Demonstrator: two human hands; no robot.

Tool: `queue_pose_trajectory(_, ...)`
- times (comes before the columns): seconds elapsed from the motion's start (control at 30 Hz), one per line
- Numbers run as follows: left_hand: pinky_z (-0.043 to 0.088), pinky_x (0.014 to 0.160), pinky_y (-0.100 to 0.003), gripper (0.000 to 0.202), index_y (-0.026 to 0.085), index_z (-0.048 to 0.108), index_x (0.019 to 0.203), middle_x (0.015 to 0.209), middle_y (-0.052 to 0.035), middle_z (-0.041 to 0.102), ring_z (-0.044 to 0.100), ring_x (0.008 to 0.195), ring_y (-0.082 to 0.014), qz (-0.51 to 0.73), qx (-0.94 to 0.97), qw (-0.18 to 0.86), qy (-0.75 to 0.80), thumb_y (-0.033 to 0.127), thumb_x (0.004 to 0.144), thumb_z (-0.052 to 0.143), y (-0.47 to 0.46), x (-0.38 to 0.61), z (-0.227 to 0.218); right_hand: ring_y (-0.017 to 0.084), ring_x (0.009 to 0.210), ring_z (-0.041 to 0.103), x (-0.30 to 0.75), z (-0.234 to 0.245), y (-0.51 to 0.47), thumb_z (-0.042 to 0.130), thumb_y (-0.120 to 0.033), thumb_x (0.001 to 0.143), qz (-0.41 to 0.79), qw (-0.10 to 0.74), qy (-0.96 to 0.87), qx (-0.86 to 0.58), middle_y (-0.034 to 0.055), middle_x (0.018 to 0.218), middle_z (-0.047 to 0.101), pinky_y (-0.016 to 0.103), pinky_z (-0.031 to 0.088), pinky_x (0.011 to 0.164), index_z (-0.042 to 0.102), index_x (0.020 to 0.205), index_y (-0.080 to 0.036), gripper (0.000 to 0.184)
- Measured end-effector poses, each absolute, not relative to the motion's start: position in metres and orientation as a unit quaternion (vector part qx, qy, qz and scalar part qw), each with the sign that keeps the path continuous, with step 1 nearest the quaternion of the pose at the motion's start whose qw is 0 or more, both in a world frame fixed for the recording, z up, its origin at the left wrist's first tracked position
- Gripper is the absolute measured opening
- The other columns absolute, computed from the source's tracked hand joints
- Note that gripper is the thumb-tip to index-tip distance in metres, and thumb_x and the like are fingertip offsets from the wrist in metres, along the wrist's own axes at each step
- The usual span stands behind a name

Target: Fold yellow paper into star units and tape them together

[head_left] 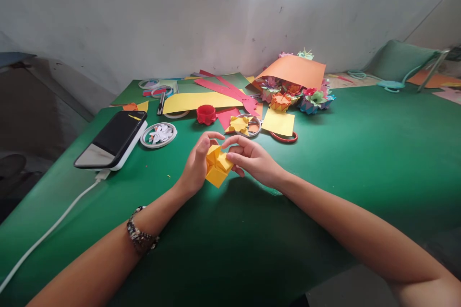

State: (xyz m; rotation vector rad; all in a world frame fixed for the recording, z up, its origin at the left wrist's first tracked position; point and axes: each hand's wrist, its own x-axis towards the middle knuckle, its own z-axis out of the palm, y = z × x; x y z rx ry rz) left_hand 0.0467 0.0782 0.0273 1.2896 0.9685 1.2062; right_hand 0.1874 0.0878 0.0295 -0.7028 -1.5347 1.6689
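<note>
A folded piece of yellow origami paper is held between my two hands above the green table. My left hand grips its left edge, thumb upward. At its right side, my right hand pinches a folded flap between thumb and fingers. Just beyond the hands lie another folded yellow paper piece, resting on a tape roll, and a flat yellow square. A red folded paper cup shape stands behind my left hand. Red scissor handles show partly from under the yellow square.
At left lies a power bank with a white cable. Beside it, a tape roll holds white paper scraps. Paper flowers and an orange sheet sit at the back, near a yellow strip and a cutter knife.
</note>
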Motion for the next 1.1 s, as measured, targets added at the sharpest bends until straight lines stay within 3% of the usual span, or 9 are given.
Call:
queue_pose_trajectory(0.1, 0.034, 0.041, -0.02, 0.039, 0.017, 0.048, 0.085, 0.056, 0.0048, 0.039, 0.039, 0.044, -0.0087, 0.505, 0.537, 0.531, 0.419, 0.052, 0.073, 0.034, 0.0797, 0.0439, 0.0302, 0.003, 0.043, 0.039, 0.1887, 0.0303, 0.087, 0.051, -0.021, 0.078, 0.602, 0.374, -0.648, -0.278, -0.0088, 0.053, 0.042, 0.016, 0.031, 0.041, 0.045, 0.087, -0.017, 0.012)
queue_pose_trajectory(0.2, 0.033, 0.044, -0.019, 0.029, 0.017, 0.05, 0.08, 0.061, 0.0034, 0.043, 0.04, 0.05, -0.0092, 0.458, 0.581, 0.49, 0.461, 0.042, 0.073, 0.038, 0.0804, 0.0401, 0.0349, 0.005, 0.048, 0.037, 0.1922, 0.0298, 0.0863, 0.048, -0.018, 0.078, 0.477, 0.389, -0.735, -0.286, -0.0078, 0.055, 0.038, 0.018, 0.033, 0.046, 0.046, 0.086, -0.017, 0.008)
queue_pose_trajectory(0.33, 0.034, 0.047, -0.019, 0.028, 0.016, 0.048, 0.069, 0.062, 0.0029, 0.044, 0.04, 0.054, -0.0094, 0.38, 0.659, 0.469, 0.449, 0.042, 0.076, 0.04, 0.0799, 0.0372, 0.0366, 0.006, 0.054, 0.037, 0.1961, 0.0296, 0.0863, 0.046, -0.016, 0.079, 0.35, 0.383, -0.804, -0.289, -0.0057, 0.059, 0.039, 0.02, 0.034, 0.052, 0.047, 0.085, -0.017, 0.006)
queue_pose_trajectory(0.5, 0.03, 0.04, -0.017, 0.03, 0.017, 0.041, 0.061, 0.053, 0.0051, 0.039, 0.037, 0.045, -0.0067, 0.385, 0.703, 0.375, 0.466, 0.039, 0.08, 0.04, 0.078, 0.0376, 0.0319, 0.006, 0.052, 0.039, 0.1936, 0.0278, 0.0882, 0.047, -0.021, 0.079, 0.425, 0.396, -0.757, -0.299, -0.0068, 0.057, 0.04, 0.019, 0.035, 0.05, 0.044, 0.088, -0.017, 0.011)
queue_pose_trajectory(0.7, 0.034, 0.03, -0.016, 0.03, 0.018, 0.042, 0.068, 0.049, 0.0057, 0.045, 0.044, 0.034, -0.0071, 0.419, 0.667, 0.39, 0.478, 0.044, 0.083, 0.036, 0.0743, 0.0405, 0.0296, 0.005, 0.045, 0.042, 0.1887, 0.0284, 0.0881, 0.045, -0.039, 0.08, 0.584, 0.334, -0.654, -0.346, -0.0058, 0.054, 0.047, 0.018, 0.034, 0.045, 0.04, 0.071, -0.017, 0.025)
queue_pose_trajectory(0.9, 0.04, 0.031, -0.016, 0.029, 0.018, 0.043, 0.072, 0.053, 0.0046, 0.047, 0.05, 0.038, -0.0086, 0.452, 0.641, 0.401, 0.473, 0.046, 0.081, 0.041, 0.0736, 0.0423, 0.0314, 0.005, 0.047, 0.039, 0.1916, 0.0328, 0.0891, 0.045, -0.038, 0.08, 0.547, 0.32, -0.678, -0.373, -0.0049, 0.051, 0.043, 0.019, 0.03, 0.046, 0.046, 0.06, -0.015, 0.03)
queue_pose_trajectory(1.1, 0.044, 0.036, -0.019, 0.034, 0.017, 0.045, 0.068, 0.056, 0.0026, 0.054, 0.053, 0.043, -0.0106, 0.399, 0.61, 0.501, 0.466, 0.049, 0.07, 0.055, 0.0759, 0.0406, 0.0344, 0.006, 0.05, 0.032, 0.1943, 0.0275, 0.0926, 0.042, -0.032, 0.082, 0.483, 0.316, -0.731, -0.364, -0.0048, 0.056, 0.037, 0.02, 0.026, 0.046, 0.044, 0.063, -0.015, 0.026)
